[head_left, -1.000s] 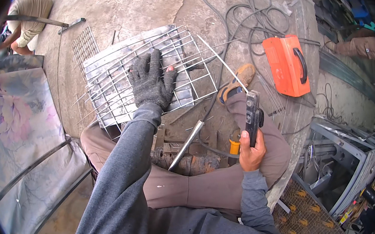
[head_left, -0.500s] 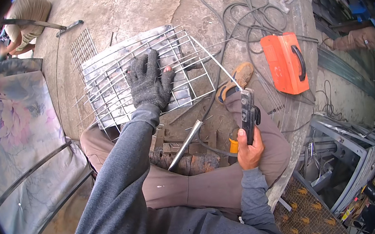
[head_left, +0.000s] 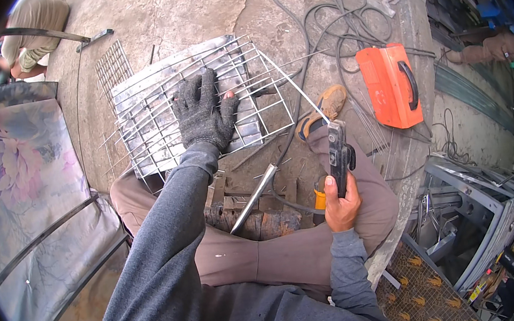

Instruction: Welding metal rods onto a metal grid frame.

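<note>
In a dark grey knitted glove, my left hand (head_left: 205,114) lies with fingers stretched over a wire grid (head_left: 166,128). Beneath the grid is a grey metal plate (head_left: 143,78). My bare right hand (head_left: 343,206) is wrapped round a black welding electrode holder (head_left: 339,157). From its head a thin pale welding rod (head_left: 293,80) slants up and left, its far end near the grid's upper right corner. A silvery metal tube (head_left: 254,198) leans between my legs, beside a worn wooden block (head_left: 277,222).
An orange welding machine (head_left: 388,88) with a black handle stands to the right, near coiled dark cables (head_left: 352,17). Loose rods (head_left: 369,122) lie by my shoe (head_left: 326,108). Flowered fabric (head_left: 19,157) covers the left side. Another person (head_left: 41,23) crouches at far left. Metal frames (head_left: 468,211) stand at right.
My hands, the rod and the grid stay almost in place; the electrode holder has shifted very slightly. The person at far left has moved a little.
</note>
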Available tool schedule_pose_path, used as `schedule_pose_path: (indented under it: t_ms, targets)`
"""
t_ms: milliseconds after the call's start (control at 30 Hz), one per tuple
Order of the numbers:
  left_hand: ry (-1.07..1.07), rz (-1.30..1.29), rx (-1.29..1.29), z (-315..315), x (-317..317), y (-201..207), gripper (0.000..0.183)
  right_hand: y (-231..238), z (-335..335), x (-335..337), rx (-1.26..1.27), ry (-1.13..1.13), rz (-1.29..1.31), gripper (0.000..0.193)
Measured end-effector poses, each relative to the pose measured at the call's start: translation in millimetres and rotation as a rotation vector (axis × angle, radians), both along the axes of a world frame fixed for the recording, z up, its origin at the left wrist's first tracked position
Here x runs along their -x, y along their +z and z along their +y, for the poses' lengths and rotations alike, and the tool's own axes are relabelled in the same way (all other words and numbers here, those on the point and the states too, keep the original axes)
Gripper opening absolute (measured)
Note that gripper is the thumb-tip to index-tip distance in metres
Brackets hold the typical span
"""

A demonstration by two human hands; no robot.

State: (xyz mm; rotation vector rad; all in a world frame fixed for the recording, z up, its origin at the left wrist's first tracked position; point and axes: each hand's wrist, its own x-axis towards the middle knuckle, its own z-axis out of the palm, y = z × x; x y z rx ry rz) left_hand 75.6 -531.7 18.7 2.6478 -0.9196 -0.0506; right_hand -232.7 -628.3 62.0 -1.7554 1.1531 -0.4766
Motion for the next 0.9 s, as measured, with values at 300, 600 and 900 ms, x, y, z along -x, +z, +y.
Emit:
schedule_pose_path:
  t_ms: [300,600,900]
  targets:
    - [0.033,0.044,-0.164,-1,-3,12,0.070,2,0,-3,-0.018,0.009,-0.013,0.041]
    - [-0.016,-0.081,0.009,2,-1,-3,0.066,-5,2,2,-0.103,-0.094,-0.070,0.037]
    - [0.002,-0.022,0.002,2,-1,-3,0.070,1,0,-4,0.069,-0.005,-0.031,0.040]
